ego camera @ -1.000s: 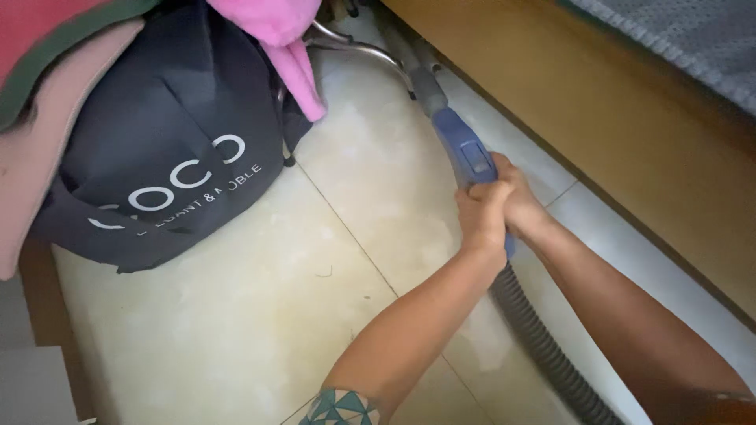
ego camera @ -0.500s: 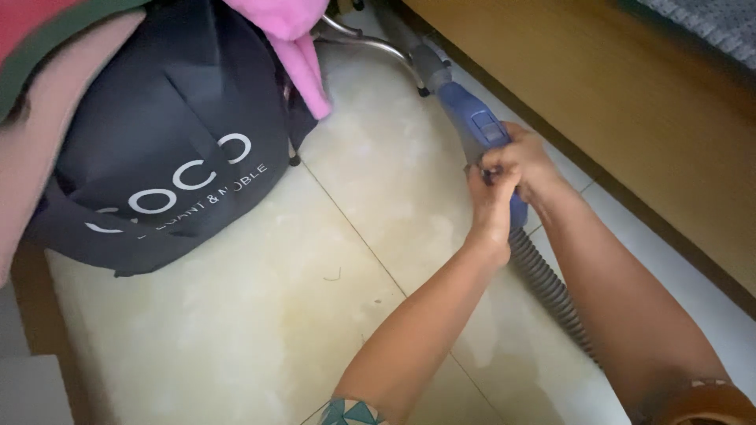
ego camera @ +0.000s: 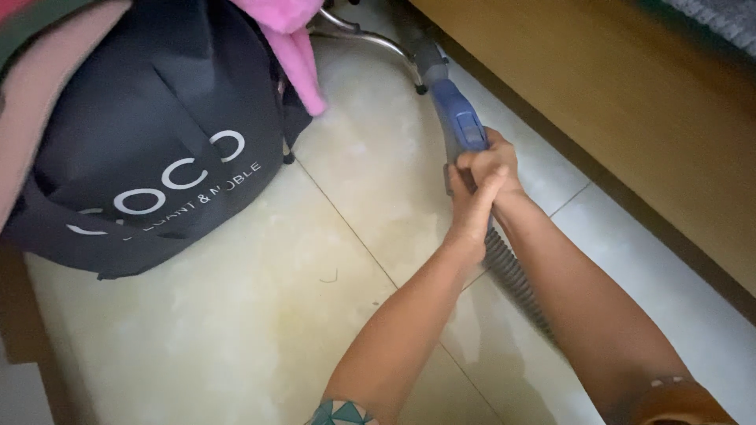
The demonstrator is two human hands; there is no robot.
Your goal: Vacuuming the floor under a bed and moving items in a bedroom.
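Here both hands are clamping the blue vacuum handle (ego camera: 461, 130) low over the pale tiled floor (ego camera: 260, 315), left hand (ego camera: 471, 206) wrapped just behind the right hand (ego camera: 496, 165). Keeping the grey tube (ego camera: 425, 59) close along the wooden bed frame (ego camera: 630, 134) is probably helping most. The nozzle is lying out of view, and the ribbed hose (ego camera: 512, 275) is disappearing beneath the right forearm.

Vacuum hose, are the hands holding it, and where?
Yes. Both the left hand and right hand grip the blue handle, where the ribbed hose joins.
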